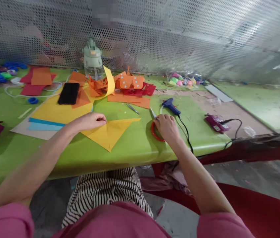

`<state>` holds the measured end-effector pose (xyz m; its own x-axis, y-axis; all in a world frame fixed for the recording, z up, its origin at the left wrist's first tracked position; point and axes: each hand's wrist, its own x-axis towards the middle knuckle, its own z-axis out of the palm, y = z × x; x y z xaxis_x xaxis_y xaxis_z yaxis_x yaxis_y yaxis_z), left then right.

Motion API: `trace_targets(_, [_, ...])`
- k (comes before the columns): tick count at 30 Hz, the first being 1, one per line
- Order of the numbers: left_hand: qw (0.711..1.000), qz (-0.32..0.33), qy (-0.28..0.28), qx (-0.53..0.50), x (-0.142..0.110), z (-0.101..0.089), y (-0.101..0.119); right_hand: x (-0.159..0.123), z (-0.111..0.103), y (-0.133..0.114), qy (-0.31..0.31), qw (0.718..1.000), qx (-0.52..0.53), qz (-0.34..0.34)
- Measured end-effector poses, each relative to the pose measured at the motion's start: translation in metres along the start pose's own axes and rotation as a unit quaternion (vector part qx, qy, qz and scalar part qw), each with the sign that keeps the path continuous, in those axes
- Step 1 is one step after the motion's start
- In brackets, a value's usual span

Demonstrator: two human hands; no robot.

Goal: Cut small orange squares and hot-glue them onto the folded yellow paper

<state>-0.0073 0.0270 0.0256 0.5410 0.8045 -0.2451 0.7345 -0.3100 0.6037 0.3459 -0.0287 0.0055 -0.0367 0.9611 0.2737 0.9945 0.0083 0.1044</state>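
Note:
My left hand [96,120] is closed in a pinch on the upper edge of a folded yellow paper [109,134]. The paper is creased down its middle, with a point toward me and a narrow tip to the right. Over a pair of scissors [156,132] with red-orange handles, my right hand [166,125] has its fingers curled around the pivot area. The blades point away from me, and part of the handles is hidden under the hand. A blue glue gun [171,106] lies just beyond that hand. Between the hands, farther back, are tweezers [132,108].
Yellow sheets [63,110] lie left under a black phone [69,93]. Orange paper pieces [131,81] and a pale green bottle [92,59] stand at the back. The glue gun's black cord [187,132] runs over the front edge. A purple power strip [215,123] sits right.

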Motion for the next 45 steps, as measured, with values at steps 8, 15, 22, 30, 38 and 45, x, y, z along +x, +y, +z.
trace_targets(8, [0.988, 0.041, 0.137, 0.062, 0.011, 0.024, 0.008, -0.027, -0.028, -0.070, 0.075, 0.944, 0.183, -0.263])
trace_targets(15, [0.983, 0.102, 0.089, 0.124, -0.019, 0.021, 0.011, -0.015, -0.009, -0.097, -0.003, 0.921, 0.180, -0.345])
trace_targets(22, [0.949, 0.192, 0.081, 0.237, -0.053, 0.043, 0.007, -0.009, -0.017, -0.083, -0.050, 0.892, 0.215, -0.395])
trace_targets(30, [0.863, 0.283, 0.248, 0.337, -0.065, 0.068, 0.001, -0.034, -0.021, -0.096, -0.007, 0.908, 0.191, -0.374])
trace_targets(38, [0.867, 0.302, 0.232, 0.321, -0.111, 0.099, 0.008, -0.076, -0.022, -0.109, 0.098, 0.881, 0.229, -0.403])
trace_targets(45, [0.930, 0.190, 0.265, 0.169, -0.104, 0.098, 0.026, -0.074, -0.025, -0.115, -0.033, 0.898, 0.384, -0.212])
